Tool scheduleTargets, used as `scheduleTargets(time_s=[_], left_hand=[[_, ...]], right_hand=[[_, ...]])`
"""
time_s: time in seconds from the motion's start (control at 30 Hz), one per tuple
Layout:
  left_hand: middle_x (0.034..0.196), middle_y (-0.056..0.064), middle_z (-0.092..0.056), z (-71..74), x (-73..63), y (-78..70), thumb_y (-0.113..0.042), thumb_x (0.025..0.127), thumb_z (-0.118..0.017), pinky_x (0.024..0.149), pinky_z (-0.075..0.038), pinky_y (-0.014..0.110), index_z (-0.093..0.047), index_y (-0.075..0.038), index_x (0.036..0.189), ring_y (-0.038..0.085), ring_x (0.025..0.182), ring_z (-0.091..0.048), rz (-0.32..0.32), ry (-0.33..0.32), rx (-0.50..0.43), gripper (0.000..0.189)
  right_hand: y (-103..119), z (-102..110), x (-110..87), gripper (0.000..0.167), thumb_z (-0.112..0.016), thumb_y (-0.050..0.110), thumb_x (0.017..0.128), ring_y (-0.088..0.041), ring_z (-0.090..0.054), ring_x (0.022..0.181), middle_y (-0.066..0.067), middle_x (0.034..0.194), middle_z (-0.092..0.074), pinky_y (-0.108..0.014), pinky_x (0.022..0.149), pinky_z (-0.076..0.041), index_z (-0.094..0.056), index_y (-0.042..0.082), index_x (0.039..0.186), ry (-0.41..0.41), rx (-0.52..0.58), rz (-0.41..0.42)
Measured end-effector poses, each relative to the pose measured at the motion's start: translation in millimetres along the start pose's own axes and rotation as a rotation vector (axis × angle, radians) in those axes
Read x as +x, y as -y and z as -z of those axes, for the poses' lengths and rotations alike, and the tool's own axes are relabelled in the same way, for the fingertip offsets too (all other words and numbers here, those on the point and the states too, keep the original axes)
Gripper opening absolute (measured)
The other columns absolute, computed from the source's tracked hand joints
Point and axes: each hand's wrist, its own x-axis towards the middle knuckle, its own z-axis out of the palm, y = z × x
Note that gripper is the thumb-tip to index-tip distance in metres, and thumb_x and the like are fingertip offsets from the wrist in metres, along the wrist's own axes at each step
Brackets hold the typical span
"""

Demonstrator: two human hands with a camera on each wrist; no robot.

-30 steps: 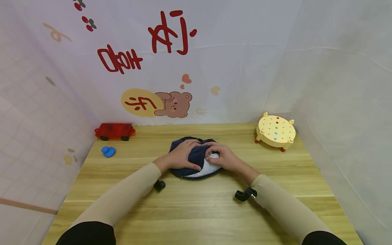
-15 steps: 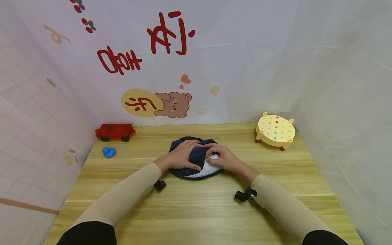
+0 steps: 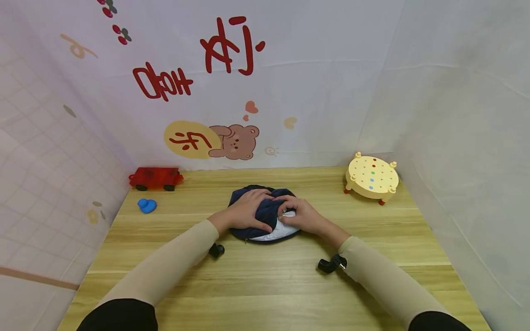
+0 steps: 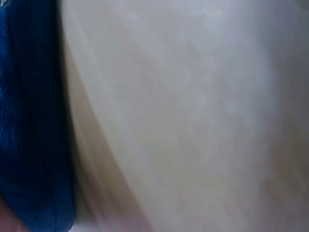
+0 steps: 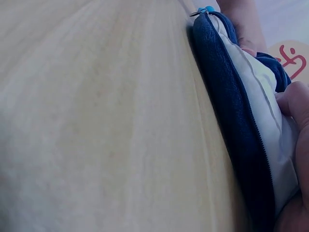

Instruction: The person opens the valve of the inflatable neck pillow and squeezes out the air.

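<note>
A navy round zippered pouch [image 3: 267, 211] with white lining [image 3: 281, 230] lies on the table, its zipper undone along the front. My left hand [image 3: 247, 212] rests on the navy flap, fingers spread over the top and thumb at the flap's edge. My right hand [image 3: 304, 215] bends thumb and index finger toward each other at the white lining and pinches the pouch there. In the right wrist view the zipper [image 5: 248, 111] runs along the navy rim, with a pull at its far end. The left wrist view shows only a navy strip [image 4: 36, 116] of the pouch at the left.
A red toy wagon [image 3: 155, 178] and a blue knobbed piece [image 3: 146, 205] stand at the back left. A cream round pegboard on short legs [image 3: 372, 175] is at the back right. White printed curtains [image 3: 323, 82] wall the wooden table [image 3: 269, 285] in.
The right hand's fingers shift very slightly over the white lining. The left hand and the pouch stay in place.
</note>
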Motion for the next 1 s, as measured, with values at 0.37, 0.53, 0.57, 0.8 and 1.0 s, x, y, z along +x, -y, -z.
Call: scheduleTargets(time_s=[0.37,0.53,0.57,0.8,1.0], left_hand=[[0.180,0.004,-0.027,-1.7,4.7,-1.1,-0.089,0.084,-0.072,0.134,-0.018,0.056,-0.044,-0.025,0.166,0.028,0.167,-0.021,0.006,0.001,0.080,0.107],[0.180,0.005,-0.027,-1.3,4.2,-2.4,-0.088,0.085,-0.073,0.134,-0.017,0.055,-0.045,-0.025,0.166,0.029,0.166,-0.022,0.006,0.006,0.093,0.107],[0.180,0.005,-0.027,-1.0,3.8,-2.9,-0.088,0.085,-0.073,0.134,-0.017,0.055,-0.045,-0.024,0.166,0.029,0.167,-0.022,0.005,0.008,0.093,0.107],[0.180,0.005,-0.025,-2.5,3.3,-3.0,-0.089,0.084,-0.073,0.134,-0.016,0.054,-0.043,-0.026,0.167,0.028,0.167,-0.020,0.018,0.014,0.113,0.109],[0.180,0.003,-0.025,-5.1,4.6,-1.3,-0.091,0.083,-0.071,0.135,-0.014,0.051,-0.042,-0.026,0.167,0.026,0.167,-0.020,0.029,0.024,0.135,0.110]], right_hand=[[12.0,2.8,-2.0,0.013,-0.078,-0.008,0.093,-0.041,-0.053,0.147,-0.018,0.148,-0.066,-0.055,0.121,-0.039,-0.076,0.005,0.097,0.013,-0.010,-0.017],[11.6,1.4,-2.2,0.014,-0.079,-0.009,0.093,-0.042,-0.052,0.147,-0.019,0.148,-0.066,-0.053,0.122,-0.038,-0.076,0.004,0.097,0.015,-0.010,-0.018],[11.2,1.2,-2.6,0.013,-0.079,-0.008,0.093,-0.042,-0.052,0.148,-0.018,0.149,-0.066,-0.052,0.122,-0.039,-0.076,0.004,0.097,0.018,-0.013,-0.017],[7.6,-1.3,-3.2,0.011,-0.078,-0.006,0.092,-0.040,-0.051,0.149,-0.017,0.151,-0.063,-0.054,0.121,-0.039,-0.076,0.003,0.097,0.032,-0.009,-0.015],[7.5,-2.6,-2.6,0.013,-0.079,-0.007,0.092,-0.040,-0.050,0.149,-0.016,0.152,-0.061,-0.056,0.121,-0.040,-0.075,0.005,0.095,0.048,-0.024,-0.025]])
